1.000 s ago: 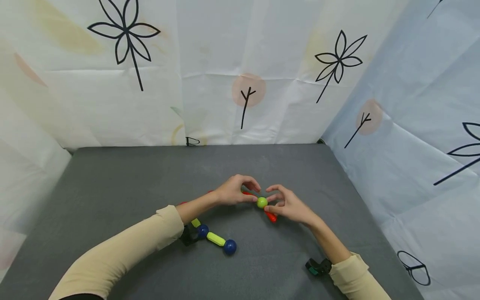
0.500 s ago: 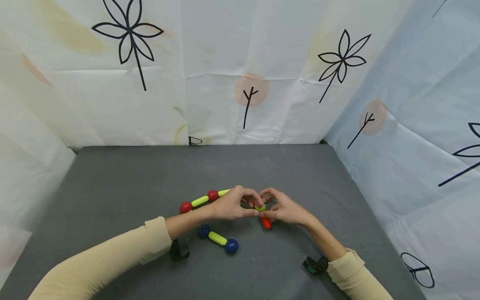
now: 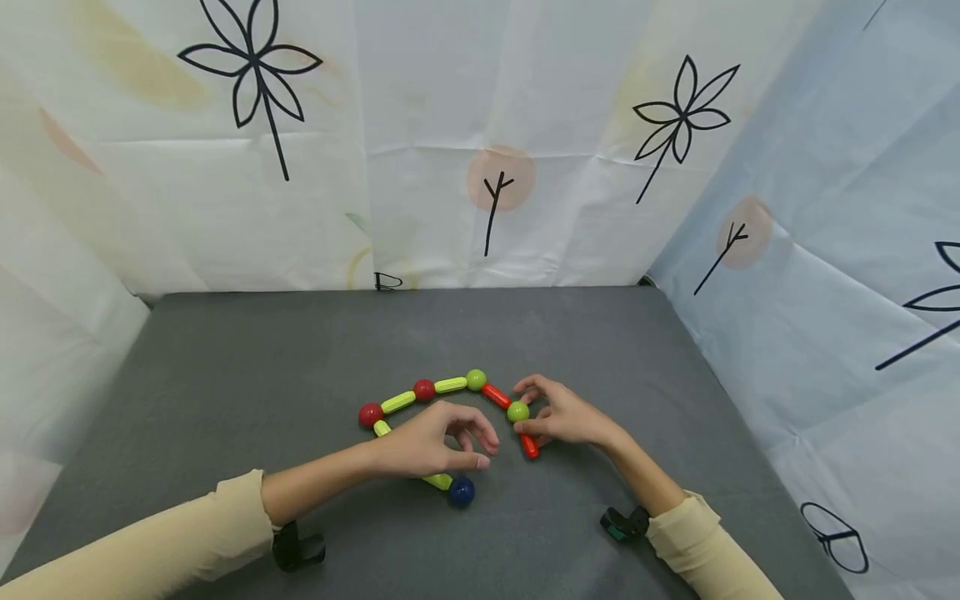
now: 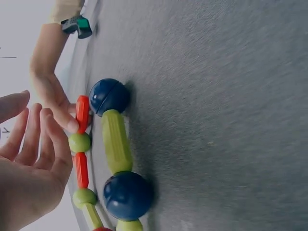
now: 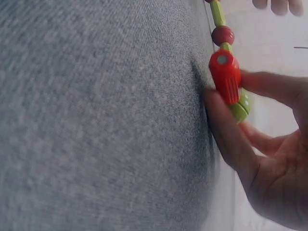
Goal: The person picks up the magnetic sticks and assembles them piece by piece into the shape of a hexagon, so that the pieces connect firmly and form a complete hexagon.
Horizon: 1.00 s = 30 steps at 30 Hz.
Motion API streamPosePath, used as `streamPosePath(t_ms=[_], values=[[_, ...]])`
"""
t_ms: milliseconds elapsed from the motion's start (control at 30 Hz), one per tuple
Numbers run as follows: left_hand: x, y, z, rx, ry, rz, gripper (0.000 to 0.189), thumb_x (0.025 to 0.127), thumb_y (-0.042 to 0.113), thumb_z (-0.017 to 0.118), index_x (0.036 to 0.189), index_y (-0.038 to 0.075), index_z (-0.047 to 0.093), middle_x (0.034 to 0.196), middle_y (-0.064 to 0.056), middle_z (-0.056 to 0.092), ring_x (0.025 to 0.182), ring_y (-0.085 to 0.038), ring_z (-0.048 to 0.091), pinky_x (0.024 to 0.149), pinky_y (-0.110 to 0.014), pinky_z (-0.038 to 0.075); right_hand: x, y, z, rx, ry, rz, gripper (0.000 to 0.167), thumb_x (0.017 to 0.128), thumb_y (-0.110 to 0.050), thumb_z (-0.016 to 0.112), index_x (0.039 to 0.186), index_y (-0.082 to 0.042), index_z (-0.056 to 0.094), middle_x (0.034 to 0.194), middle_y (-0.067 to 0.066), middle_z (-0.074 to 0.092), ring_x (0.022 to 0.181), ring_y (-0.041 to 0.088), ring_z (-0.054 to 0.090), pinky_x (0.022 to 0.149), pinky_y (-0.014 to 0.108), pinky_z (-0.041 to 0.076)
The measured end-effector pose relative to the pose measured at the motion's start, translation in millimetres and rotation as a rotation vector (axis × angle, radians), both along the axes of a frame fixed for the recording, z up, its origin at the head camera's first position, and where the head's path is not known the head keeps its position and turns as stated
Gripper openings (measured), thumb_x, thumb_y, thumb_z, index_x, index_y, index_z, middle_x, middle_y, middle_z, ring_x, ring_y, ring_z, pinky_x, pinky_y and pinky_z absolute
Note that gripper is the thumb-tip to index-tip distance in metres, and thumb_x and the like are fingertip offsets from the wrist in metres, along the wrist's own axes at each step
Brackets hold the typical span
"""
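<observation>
A chain of magnetic rods and balls curves over the grey table. A red magnetic rod (image 3: 529,446) forms its right end, joined to a green ball (image 3: 518,412). My right hand (image 3: 567,417) pinches this rod near the ball, finger and thumb on opposite sides in the right wrist view. Another red rod (image 3: 496,396) links that ball to a second green ball (image 3: 476,380). My left hand (image 3: 427,442) holds nothing; its fingers are loosely bent above the chain's near stretch. It hides part of the yellow rods there. Beyond its fingertips lies a blue ball (image 3: 461,491).
Red balls (image 3: 371,415) and yellow rods (image 3: 398,402) make up the chain's left part. A second blue ball (image 4: 128,195) shows in the left wrist view. Patterned white cloth (image 3: 420,208) stands behind the table (image 3: 300,350).
Both hands were together at the green ball. My left hand has come away to the left and toward me, uncovering the far side of the chain. My right hand stays at the rod.
</observation>
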State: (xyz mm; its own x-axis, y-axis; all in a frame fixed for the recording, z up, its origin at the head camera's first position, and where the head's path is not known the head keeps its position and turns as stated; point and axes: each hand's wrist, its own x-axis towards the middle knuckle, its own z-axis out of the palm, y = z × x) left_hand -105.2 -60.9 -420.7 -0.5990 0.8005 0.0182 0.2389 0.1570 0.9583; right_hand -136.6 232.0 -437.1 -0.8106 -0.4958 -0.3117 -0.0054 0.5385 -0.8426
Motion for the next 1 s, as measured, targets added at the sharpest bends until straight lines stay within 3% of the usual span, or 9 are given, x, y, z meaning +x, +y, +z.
streamPosePath(t_ms=[167, 300, 433, 700, 833, 1000], values=[[12.3, -20.1, -2.5, -0.022, -0.112, 0.052, 0.021, 0.101, 0.013, 0.077, 0.12, 0.005, 0.073, 0.123, -0.026, 0.074, 0.077, -0.027, 0.073, 0.066, -0.025, 0.059, -1.2, -2, 1.8, 0.038, 0.034, -0.016, 0.057, 0.1, -0.016, 0.078, 0.146, 0.002, 0.051, 0.125, 0.022, 0.061, 0.074, 0.017, 0.076, 0.066, 0.041, 0.067], [24.1, -33.6, -6.1, -0.058, -0.208, 0.106, 0.022, 0.1, 0.013, 0.077, 0.12, 0.006, 0.072, 0.123, -0.022, 0.075, 0.071, -0.019, 0.07, 0.059, -0.027, 0.06, -1.3, -2, 2.3, 0.036, 0.036, 0.002, 0.057, 0.099, -0.015, 0.08, 0.146, 0.002, 0.051, 0.124, 0.022, 0.06, 0.076, 0.018, 0.077, 0.065, 0.041, 0.066], [36.1, -43.3, -9.0, -0.07, -0.252, 0.127, 0.029, 0.101, 0.014, 0.077, 0.126, 0.003, 0.069, 0.129, -0.022, 0.073, 0.076, -0.014, 0.073, 0.057, -0.029, 0.061, -1.7, -4, 1.2, 0.022, 0.041, 0.013, 0.059, 0.098, -0.014, 0.082, 0.146, 0.002, 0.052, 0.125, 0.023, 0.06, 0.078, 0.016, 0.077, 0.067, 0.038, 0.066], [50.0, -52.7, -19.2, -0.095, -0.278, 0.175, 0.04, 0.102, 0.016, 0.078, 0.137, 0.002, 0.064, 0.142, -0.018, 0.068, 0.102, -0.02, 0.078, 0.067, -0.032, 0.064, -0.1, -15, 3.1, 0.025, 0.064, -0.022, 0.057, 0.095, -0.008, 0.083, 0.143, 0.002, 0.055, 0.122, 0.021, 0.061, 0.075, 0.016, 0.075, 0.068, 0.037, 0.066], [52.5, -49.6, -24.3, -0.051, -0.291, 0.183, 0.042, 0.102, 0.015, 0.077, 0.137, -0.001, 0.062, 0.141, -0.02, 0.069, 0.119, -0.03, 0.077, 0.077, -0.029, 0.065, -0.4, -23, 1.6, -0.007, 0.038, -0.04, 0.057, 0.095, -0.008, 0.083, 0.143, 0.003, 0.054, 0.119, 0.02, 0.061, 0.075, 0.015, 0.075, 0.069, 0.037, 0.066], [53.5, -41.3, -26.3, -0.025, -0.335, 0.192, 0.046, 0.102, 0.015, 0.077, 0.141, -0.001, 0.059, 0.145, -0.021, 0.065, 0.128, -0.037, 0.073, 0.084, -0.03, 0.065, -2.8, -36, -0.6, -0.065, -0.015, -0.043, 0.056, 0.096, -0.009, 0.08, 0.144, 0.002, 0.052, 0.118, 0.018, 0.06, 0.075, 0.016, 0.075, 0.072, 0.038, 0.067]])
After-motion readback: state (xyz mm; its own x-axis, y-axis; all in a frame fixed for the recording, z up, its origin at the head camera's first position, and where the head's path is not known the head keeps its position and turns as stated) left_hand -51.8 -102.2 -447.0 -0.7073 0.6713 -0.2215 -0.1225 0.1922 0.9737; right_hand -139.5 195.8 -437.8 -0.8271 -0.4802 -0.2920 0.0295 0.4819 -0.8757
